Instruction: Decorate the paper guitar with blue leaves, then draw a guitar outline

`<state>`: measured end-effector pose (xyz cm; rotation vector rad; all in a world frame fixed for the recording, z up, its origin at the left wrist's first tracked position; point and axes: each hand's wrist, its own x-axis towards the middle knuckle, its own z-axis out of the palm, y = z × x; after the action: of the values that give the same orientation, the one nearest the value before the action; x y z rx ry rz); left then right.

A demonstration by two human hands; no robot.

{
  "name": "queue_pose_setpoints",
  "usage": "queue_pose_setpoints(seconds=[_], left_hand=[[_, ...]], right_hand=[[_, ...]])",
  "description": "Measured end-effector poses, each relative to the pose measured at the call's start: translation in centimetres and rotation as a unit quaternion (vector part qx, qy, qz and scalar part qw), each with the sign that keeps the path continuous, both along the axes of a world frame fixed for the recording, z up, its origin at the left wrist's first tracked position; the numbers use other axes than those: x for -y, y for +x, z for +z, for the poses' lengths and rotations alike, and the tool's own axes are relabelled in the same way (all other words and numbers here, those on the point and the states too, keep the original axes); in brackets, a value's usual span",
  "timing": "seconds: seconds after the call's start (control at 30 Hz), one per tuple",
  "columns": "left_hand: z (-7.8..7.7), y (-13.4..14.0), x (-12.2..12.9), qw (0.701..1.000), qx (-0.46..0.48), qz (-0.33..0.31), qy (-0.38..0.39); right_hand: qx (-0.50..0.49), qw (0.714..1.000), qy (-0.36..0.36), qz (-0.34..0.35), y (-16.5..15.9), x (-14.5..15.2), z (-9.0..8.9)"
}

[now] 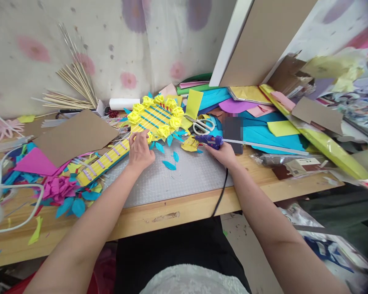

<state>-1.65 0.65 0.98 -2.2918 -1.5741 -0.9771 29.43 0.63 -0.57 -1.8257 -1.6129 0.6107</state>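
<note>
**Right hand on glue gun, left hand on paper guitar at a crowded craft table**

A person's right hand [223,154] grasps a purple glue gun [213,141], its nozzle beside a crumpled yellow scrap [190,143], a white glue stick [276,148] jutting from its rear and a black cord [221,194] running over the table [167,216] edge. The left hand [141,152], fingers bent, rests on the paper guitar [155,117] where neck meets body; whether it grips cannot be told. The flower-ringed instrument lies slantwise, partly over a gray cutting mat [178,188] dotted with loose blue leaves [169,165]. White-handled scissors [203,126] lie near the guitar's body. Beyond, at left, wooden sticks [73,85] fan out above a small white box [101,109]; how they sit in it is unclear. At right, a clear plastic packet [270,159] lies by the table's front, its contents hard to make out. Farther back stands a torn cardboard box [286,75], its inside hidden, near clear bags [355,110] of blurred, pale items.
</note>
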Motion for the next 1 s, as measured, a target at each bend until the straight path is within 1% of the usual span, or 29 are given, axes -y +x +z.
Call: queue_pose_setpoints(seconds=[0.1,0.2,0.37,0.6,1.0], left_hand=[[-0.1,-0.1,-0.2,0.999,-0.023,-0.047,0.002],[-0.4,0.1,-0.5,0.996,-0.052,-0.067,-0.01],[-0.5,0.4,-0.8,0.996,-0.074,-0.056,-0.013],[0.2,0.5,-1.1,0.993,-0.094,-0.058,-0.041],[0.7,0.6,-1.1,0.992,-0.112,-0.057,-0.034]], right_hand=[[0.015,1.0,-0.005,0.001,-0.3,-0.3,0.0],[0.017,1.0,-0.006,0.003,-0.2,-0.2,0.1],[0.022,1.0,0.008,0.006,0.3,0.0,-0.2],[0.081,0.997,-0.004,0.0,0.2,0.0,0.1],[0.092,0.995,-0.023,0.006,0.2,0.0,0.3]])
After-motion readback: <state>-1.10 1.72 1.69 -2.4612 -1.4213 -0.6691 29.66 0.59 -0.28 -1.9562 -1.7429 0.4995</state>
